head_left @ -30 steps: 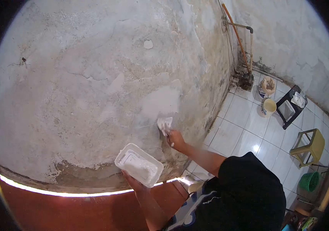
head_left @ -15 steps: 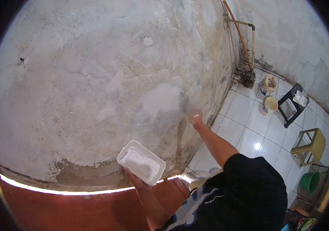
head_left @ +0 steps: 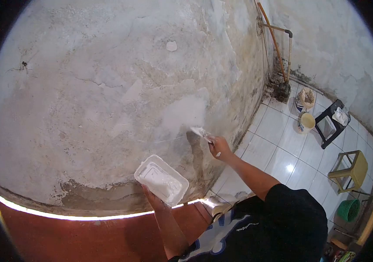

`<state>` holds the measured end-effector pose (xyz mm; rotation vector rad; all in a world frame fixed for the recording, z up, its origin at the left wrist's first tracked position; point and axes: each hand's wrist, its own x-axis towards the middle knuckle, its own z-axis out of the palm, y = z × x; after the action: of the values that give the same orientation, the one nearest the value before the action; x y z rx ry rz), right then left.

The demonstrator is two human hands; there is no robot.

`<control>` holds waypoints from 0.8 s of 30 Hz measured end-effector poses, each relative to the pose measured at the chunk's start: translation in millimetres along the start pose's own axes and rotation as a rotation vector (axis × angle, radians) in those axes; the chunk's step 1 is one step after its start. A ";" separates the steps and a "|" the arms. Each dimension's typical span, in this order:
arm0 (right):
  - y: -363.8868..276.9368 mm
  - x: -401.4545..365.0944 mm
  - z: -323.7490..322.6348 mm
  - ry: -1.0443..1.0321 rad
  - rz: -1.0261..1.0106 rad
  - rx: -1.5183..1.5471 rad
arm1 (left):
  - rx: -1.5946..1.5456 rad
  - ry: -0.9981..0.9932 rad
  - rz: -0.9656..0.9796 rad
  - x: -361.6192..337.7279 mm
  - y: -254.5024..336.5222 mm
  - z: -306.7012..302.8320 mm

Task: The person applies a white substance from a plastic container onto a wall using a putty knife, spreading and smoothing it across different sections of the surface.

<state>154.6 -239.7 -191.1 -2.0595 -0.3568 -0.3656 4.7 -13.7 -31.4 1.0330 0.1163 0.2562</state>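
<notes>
My right hand [head_left: 219, 148] grips a putty knife [head_left: 201, 132], its blade touching the rough grey wall [head_left: 108, 96] just below a pale smooth patch of fresh filler [head_left: 185, 111]. My left hand [head_left: 152, 199] holds a white rectangular plastic tray [head_left: 161, 180] from underneath, with white filler inside it. The tray sits lower left of the knife, close to the wall's base.
A white tiled floor [head_left: 278, 144] runs right of the wall. On it stand a black stool [head_left: 331, 122], a yellow-green stool [head_left: 349, 170], two buckets [head_left: 305, 111], a green basket [head_left: 349, 209] and a pipe with a stick [head_left: 280, 52] in the corner. A red ledge [head_left: 64, 236] lies below.
My right hand swung from the filler patch out to the right along the wall, then came back left with the knife blade against the wall. The tray stayed nearly still.
</notes>
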 end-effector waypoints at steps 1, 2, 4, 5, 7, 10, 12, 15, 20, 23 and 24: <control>-7.9 4.2 0.2 0.127 0.026 0.021 | -0.006 0.026 0.009 0.6 0.6 4.0; -14.5 6.7 9.8 0.125 0.023 0.021 | -0.010 0.056 0.017 -0.9 2.2 6.8; -30.0 11.8 47.4 0.336 -0.020 0.084 | -0.037 0.057 0.020 -5.8 7.8 10.8; -37.1 13.7 77.6 0.265 -0.014 0.062 | -0.062 0.055 0.020 -7.0 10.7 11.3; -47.8 8.0 115.9 0.190 -0.018 0.041 | -0.023 0.071 0.031 -10.1 18.1 2.1; -52.2 -6.0 126.2 0.109 -0.010 -0.009 | 0.040 0.101 0.053 -9.0 28.6 13.9; -32.2 -20.0 116.0 0.029 -0.124 -0.042 | 0.038 0.137 0.061 -13.1 21.3 15.9; -12.4 -35.9 84.6 -0.118 -0.257 -0.114 | -0.121 0.014 -0.066 -0.3 -1.2 -6.0; 24.1 -26.7 42.8 -0.721 0.096 -0.371 | -0.072 0.060 -0.114 8.7 -15.0 3.4; 3.8 -22.3 -19.2 -0.310 0.192 0.315 | -0.055 0.045 -0.034 7.2 -6.7 18.7; 3.6 -19.5 -30.3 -0.292 0.333 0.550 | -0.031 0.073 -0.063 3.6 0.6 26.1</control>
<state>134.9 -269.8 -187.2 -1.5854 -0.2454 0.2218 13.6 -34.2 -17.5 0.9878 0.2096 0.2379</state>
